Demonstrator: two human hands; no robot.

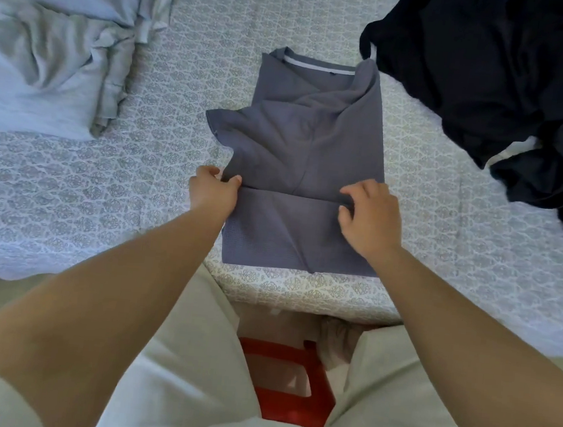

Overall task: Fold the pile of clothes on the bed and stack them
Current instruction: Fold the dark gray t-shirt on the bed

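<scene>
Hands are both on the grey shirt (pixel 299 153), mid-bed near the front edge: left hand (pixel 213 189) pinches the folded-up hem, right hand (pixel 369 215) probably grips it too. Dark pile (pixel 513 80) crowds the right corner, pale folded clothes (pixel 48 53) the left; bedspread (pixel 85 201) shows between.

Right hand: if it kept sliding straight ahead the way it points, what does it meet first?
The right hand pinches the grey shirt at its folded hem, pointing up-left. Going on, it would likely ride over the shirt's wrinkled body towards the collar; nothing else lies there.
</scene>
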